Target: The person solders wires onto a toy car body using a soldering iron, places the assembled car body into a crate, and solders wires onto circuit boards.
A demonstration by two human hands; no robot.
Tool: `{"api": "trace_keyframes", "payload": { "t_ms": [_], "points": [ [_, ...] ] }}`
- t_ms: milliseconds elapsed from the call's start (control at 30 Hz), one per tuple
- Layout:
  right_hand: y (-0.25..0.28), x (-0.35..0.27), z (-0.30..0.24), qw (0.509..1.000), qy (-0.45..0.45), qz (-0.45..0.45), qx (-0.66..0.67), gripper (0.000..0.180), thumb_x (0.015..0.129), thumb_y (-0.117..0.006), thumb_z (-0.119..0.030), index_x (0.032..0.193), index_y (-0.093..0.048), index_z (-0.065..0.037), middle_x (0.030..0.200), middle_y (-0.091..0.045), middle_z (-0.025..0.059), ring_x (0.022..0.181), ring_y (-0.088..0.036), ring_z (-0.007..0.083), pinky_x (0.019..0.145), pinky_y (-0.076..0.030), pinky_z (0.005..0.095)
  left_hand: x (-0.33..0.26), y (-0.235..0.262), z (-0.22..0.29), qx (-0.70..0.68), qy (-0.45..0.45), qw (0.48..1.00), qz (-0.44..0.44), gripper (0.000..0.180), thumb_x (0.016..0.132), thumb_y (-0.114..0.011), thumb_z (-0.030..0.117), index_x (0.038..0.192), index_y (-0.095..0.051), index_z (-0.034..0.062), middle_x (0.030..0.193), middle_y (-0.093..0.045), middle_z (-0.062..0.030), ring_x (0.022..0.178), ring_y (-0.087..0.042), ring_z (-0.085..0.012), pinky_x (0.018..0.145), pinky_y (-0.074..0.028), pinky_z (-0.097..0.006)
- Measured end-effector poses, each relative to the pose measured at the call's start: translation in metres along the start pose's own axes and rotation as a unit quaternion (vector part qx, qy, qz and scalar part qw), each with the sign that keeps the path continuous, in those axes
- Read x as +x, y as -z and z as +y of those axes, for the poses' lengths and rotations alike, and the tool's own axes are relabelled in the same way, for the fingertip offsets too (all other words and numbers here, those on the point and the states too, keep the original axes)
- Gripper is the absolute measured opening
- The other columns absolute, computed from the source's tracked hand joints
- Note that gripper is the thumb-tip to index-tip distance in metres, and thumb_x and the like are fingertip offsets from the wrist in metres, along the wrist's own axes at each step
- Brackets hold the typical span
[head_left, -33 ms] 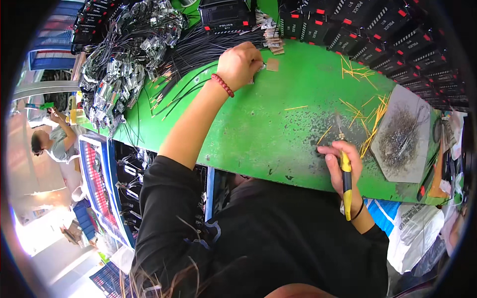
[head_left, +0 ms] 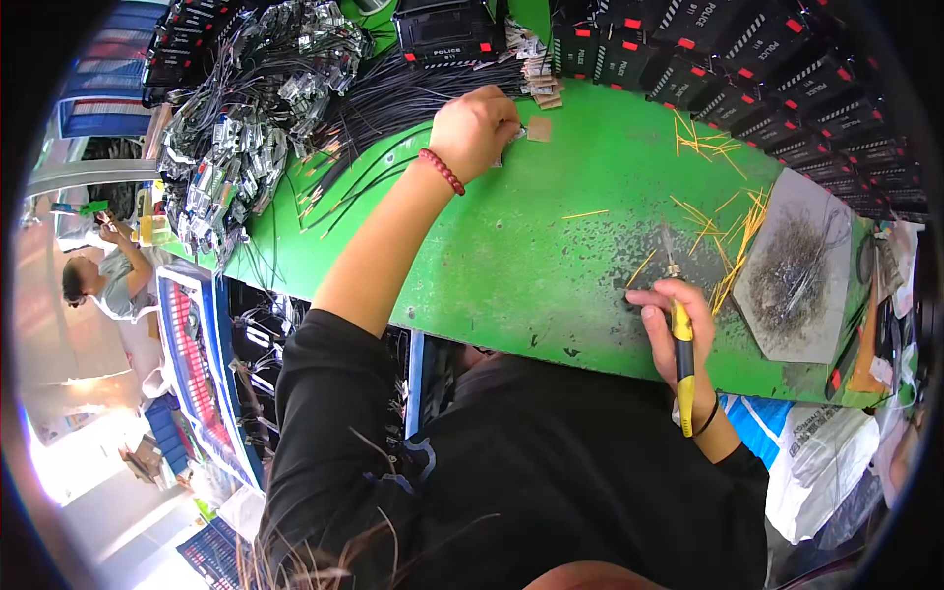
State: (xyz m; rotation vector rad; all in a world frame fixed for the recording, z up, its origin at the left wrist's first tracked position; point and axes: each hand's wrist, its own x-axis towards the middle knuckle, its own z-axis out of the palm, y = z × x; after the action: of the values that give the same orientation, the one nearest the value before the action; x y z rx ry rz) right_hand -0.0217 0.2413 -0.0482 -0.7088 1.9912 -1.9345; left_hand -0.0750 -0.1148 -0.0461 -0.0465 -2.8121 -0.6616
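My right hand (head_left: 700,336) is closing loosely around the handle of a yellow-and-black soldering iron (head_left: 685,364), which is standing over the near right part of the green table (head_left: 492,275), its metal end pointing away from me and its butt lying back along my wrist. My left hand (head_left: 474,126) is working farther off, beyond the table's middle, with fingers curling down and drawing together; a small pale piece (head_left: 507,147) is peeping out just beneath them, but my own knuckles are covering the fingertips, so I cannot tell whether I am pinching it or only touching it. A red bead bracelet (head_left: 442,170) is circling that wrist. Just right of these fingers a small brown square (head_left: 539,129) is lying flat, and behind them a thick spread of black cables (head_left: 423,84) is running across the table toward a heap of silvery parts (head_left: 226,177) at the left. A black case (head_left: 444,34) is sitting at the far edge. Near the iron's end, thin yellow sticks (head_left: 739,261) are lying scattered, some of them reaching close to a grey board (head_left: 772,329) whose middle is bearing a dark, scorched-looking patch. Away to my left another person (head_left: 113,280) is holding up a green tool (head_left: 94,208).
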Motion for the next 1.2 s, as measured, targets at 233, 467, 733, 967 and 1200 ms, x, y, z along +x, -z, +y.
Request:
{"api": "trace_keyframes", "payload": {
  "t_ms": [233, 467, 733, 967, 1200],
  "points": [
    [-0.005, 0.001, -0.002, 0.999, 0.037, -0.019, -0.007, 0.028, 0.087, -0.061, 0.004, 0.114, -0.055, -0.001, 0.096, -0.067, 0.0119, 0.090, -0.070, 0.0222, 0.076, -0.054, 0.0299, -0.002, 0.003, -0.003, 0.004, 0.051, 0.998, -0.043, 0.010, 0.075, -0.070, 0.011, 0.084, -0.068, 0.0070, 0.085, -0.064, -0.0117, 0.078, -0.064, -0.0282, 0.068, -0.051, -0.036],
    [-0.004, -0.009, 0.000, 1.000, 0.017, -0.011, -0.013, 0.028, 0.087, -0.061, 0.003, 0.114, -0.055, 0.000, 0.097, -0.067, 0.0128, 0.089, -0.070, 0.0214, 0.073, -0.054, 0.0289, -0.015, 0.008, -0.011, 0.069, 0.029, 0.997, -0.005, 0.003, 0.080, -0.065, 0.008, 0.083, -0.065, 0.0072, 0.083, -0.062, -0.0107, 0.081, -0.063, -0.0302, 0.069, -0.051, -0.039],
    [0.004, -0.007, -0.006, 0.987, 0.102, 0.095, -0.078, 0.035, 0.086, -0.071, -0.013, 0.114, -0.056, 0.000, 0.107, -0.067, 0.0192, 0.096, -0.068, 0.0245, 0.079, -0.054, 0.0358, -0.057, 0.046, 0.100, -0.053, -0.152, 0.984, 0.073, 0.011, 0.079, -0.064, 0.000, 0.089, -0.061, 0.0047, 0.079, -0.060, -0.0118, 0.072, -0.061, -0.0327, 0.064, -0.050, -0.040],
    [-0.002, 0.016, -0.032, 0.952, 0.217, 0.028, -0.215, 0.036, 0.075, -0.078, -0.002, 0.106, -0.061, -0.003, 0.079, -0.068, 0.0072, 0.065, -0.064, 0.0182, 0.060, -0.051, 0.0292, -0.117, 0.028, 0.155, -0.173, -0.077, 0.981, -0.035, 0.018, 0.075, -0.067, 0.002, 0.091, -0.062, 0.0065, 0.081, -0.060, -0.0086, 0.071, -0.062, -0.0283, 0.060, -0.051, -0.037],
    [-0.027, 0.015, -0.002, 0.976, 0.103, 0.022, -0.191, 0.029, 0.078, -0.073, -0.004, 0.104, -0.063, -0.011, 0.073, -0.063, 0.0068, 0.057, -0.061, 0.0201, 0.054, -0.048, 0.0298, -0.124, 0.005, 0.105, -0.081, -0.020, 0.996, -0.041, 0.015, 0.074, -0.069, 0.002, 0.087, -0.065, 0.0060, 0.087, -0.061, -0.0099, 0.081, -0.061, -0.0294, 0.071, -0.051, -0.039]
  ]
}}
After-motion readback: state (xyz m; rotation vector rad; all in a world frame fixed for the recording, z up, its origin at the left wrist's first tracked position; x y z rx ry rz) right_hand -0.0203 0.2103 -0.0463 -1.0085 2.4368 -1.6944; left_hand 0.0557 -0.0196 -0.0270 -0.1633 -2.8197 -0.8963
